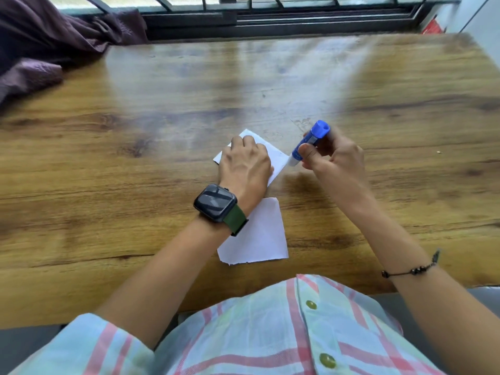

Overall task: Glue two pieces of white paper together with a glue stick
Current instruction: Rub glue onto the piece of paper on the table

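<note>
Right hand (pixel 334 155) curled round a blue plastic glue stick (pixel 311 140), thumb across the barrel and fingers wrapped behind. Stick tilted, blue base up and away, whitish tip down at the right edge of a small white paper sheet (pixel 276 158); can't quite tell if the tip actually touches the paper, a bit blurry there. Left hand (pixel 244 165) flat on that same sheet, fingers fairly straight, pressing it onto the brown wood-grain table (pixel 135 117), covering most of it. Black smartwatch with a green strap (pixel 216 203) on the left wrist, thin black beaded bracelet (pixel 414 269) on the right forearm. Second white paper piece (pixel 257 236) lying closer to the body, just beside the first, its top left corner hidden under the left wrist. Further out: crumpled dark purple cloth (pixel 40 50) at the far left corner, dark window frame (pixel 270 20) along the far edge. Pale checked shirt with pink stripes (pixel 257 334) at the bottom.
</note>
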